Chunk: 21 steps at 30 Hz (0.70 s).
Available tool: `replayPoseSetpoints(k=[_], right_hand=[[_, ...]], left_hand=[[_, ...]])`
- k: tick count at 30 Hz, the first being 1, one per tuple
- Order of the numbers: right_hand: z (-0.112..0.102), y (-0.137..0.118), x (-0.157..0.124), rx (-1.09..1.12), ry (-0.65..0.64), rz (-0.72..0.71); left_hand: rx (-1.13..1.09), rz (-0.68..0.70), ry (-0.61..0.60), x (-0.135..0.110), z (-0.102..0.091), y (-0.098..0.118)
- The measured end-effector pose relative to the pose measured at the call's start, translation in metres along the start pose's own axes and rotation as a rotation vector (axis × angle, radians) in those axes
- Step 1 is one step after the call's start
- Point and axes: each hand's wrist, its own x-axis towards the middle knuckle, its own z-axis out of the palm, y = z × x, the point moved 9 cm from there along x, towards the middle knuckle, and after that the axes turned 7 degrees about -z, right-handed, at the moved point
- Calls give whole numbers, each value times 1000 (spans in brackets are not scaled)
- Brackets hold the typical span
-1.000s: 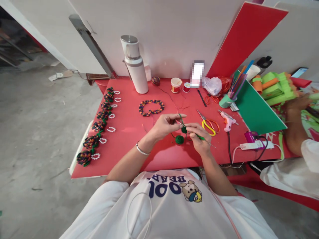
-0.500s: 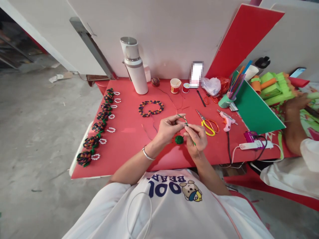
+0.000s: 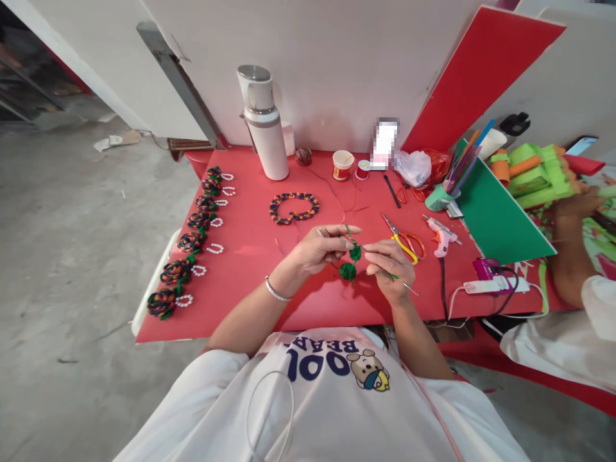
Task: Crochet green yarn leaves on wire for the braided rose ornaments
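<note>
Between finger and thumb, my left hand [image 3: 320, 249] pinches a small piece of green crochet [image 3: 355, 251], with green yarn running over the raised index finger. My right hand [image 3: 392, 264] is closed round a thin crochet hook [image 3: 405, 285]; its shaft sticks out below the fingers, and its tip is too small to make out beside the green piece. Just under the hands a ball of green yarn [image 3: 347, 271] lies on the red table [image 3: 231, 308]. A braided multicoloured ring [image 3: 294, 208] lies beyond my left hand.
Multicoloured yarn roses [image 3: 190, 242] with white bead loops line the left edge. A white flask [image 3: 267, 138], paper cup [image 3: 342, 165] and thread spool [image 3: 363, 169] stand at the back. Scissors [image 3: 400, 237] and a pink glue gun [image 3: 443, 237] lie right. Another person's arm [image 3: 570, 244] is far right.
My hands have drawn slightly apart, and the green crochet piece now shows between them. The hook in my right hand has tilted, its shaft pointing out to the right.
</note>
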Motion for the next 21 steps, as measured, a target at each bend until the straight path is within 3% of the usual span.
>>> replayPoseSetpoints(k=[9,21], right_hand=[[-5,-9,15,11,-143,-36],[-13,-16,20,8,-255,-31]], left_hand=[[135,-46,-55,1,-4,1],[265,42,-105,-1,5,9]])
